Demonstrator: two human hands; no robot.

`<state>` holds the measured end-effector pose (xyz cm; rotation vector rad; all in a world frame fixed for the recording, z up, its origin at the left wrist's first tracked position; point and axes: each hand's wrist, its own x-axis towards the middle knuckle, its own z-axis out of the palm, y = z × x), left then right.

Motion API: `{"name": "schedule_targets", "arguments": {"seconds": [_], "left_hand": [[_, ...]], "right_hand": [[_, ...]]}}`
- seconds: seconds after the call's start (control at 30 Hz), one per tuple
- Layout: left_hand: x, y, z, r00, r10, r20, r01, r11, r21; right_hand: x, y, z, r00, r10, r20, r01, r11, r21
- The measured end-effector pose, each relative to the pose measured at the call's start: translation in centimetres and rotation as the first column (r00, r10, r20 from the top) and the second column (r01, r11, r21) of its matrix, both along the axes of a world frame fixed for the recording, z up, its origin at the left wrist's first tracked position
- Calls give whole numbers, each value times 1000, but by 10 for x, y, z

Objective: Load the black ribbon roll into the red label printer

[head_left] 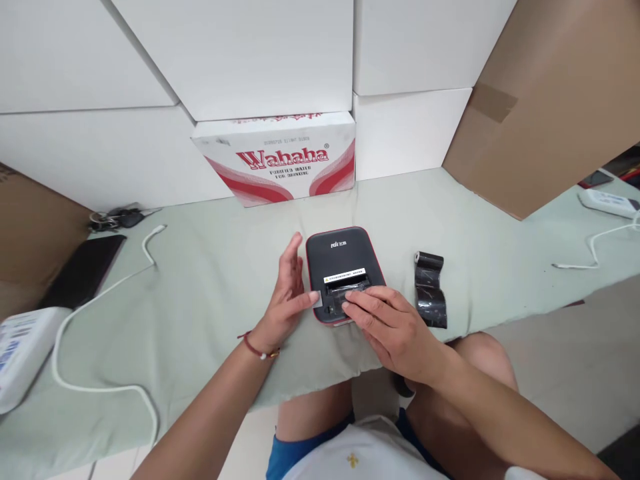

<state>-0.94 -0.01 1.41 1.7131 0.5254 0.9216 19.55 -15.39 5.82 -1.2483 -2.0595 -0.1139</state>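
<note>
A small black printer with a red rim lies on the pale green cloth in front of me. My left hand rests against its left side, fingers stretched out, thumb touching the front left corner. My right hand lies over the printer's front edge, fingertips pressed at the paper slot; whether they hold anything is hidden. A strip of black ribbon with a small roll lies just right of the printer.
A Wahaha water carton and white boxes stand behind. A brown cardboard box leans at the right. A white cable, a dark phone, keys and a white device lie at the left; a power strip at the far right.
</note>
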Motion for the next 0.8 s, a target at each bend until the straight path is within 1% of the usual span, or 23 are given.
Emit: {"name": "schedule_targets", "arguments": {"seconds": [0.07, 0.13, 0.3, 0.43, 0.5, 0.57, 0.6, 0.63, 0.67, 0.7, 0.73, 0.77, 0.8], "left_hand": [[3, 2, -7, 997, -30, 78, 41, 988, -148], [2, 3, -13, 995, -68, 72, 81, 979, -189], [-11, 4, -23, 995, -103, -19, 100, 989, -107], [-9, 4, -24, 992, -130, -12, 128, 989, -68], [-4, 6, -23, 991, -137, 6, 137, 989, -61], [0, 8, -23, 988, -150, 31, 152, 986, -64], [1, 9, -24, 987, -157, 41, 160, 985, -66], [2, 10, -24, 986, -162, 48, 165, 984, -68], [3, 11, -25, 985, -163, 50, 166, 984, -68], [3, 12, -26, 986, -161, 49, 164, 984, -63], [4, 13, -27, 987, -156, 46, 158, 986, -57], [4, 13, -28, 987, -153, 40, 155, 987, -49], [4, 14, -29, 988, -152, 34, 154, 987, -42]], "right_hand": [[1, -1, 1, 1000, 5, -16, -5, 1000, -9], [1, 0, 3, 1000, 9, -28, -9, 1000, -9], [2, 1, 9, 1000, 15, -14, -15, 1000, -22], [8, 4, 21, 995, 70, -72, -75, 994, -77], [12, 12, 32, 993, 38, -113, -52, 991, -123], [14, 29, 47, 995, -66, -71, 50, 976, -211], [13, 40, 55, 991, -133, 11, 131, 951, -281], [11, 53, 61, 972, -186, 141, 226, 906, -358], [7, 67, 67, 933, -211, 293, 325, 842, -430], [1, 81, 71, 877, -199, 437, 415, 771, -483], [-6, 95, 73, 822, -168, 544, 485, 707, -515], [-13, 108, 74, 781, -132, 610, 528, 660, -534], [-19, 118, 73, 761, -104, 641, 547, 634, -547]]}}
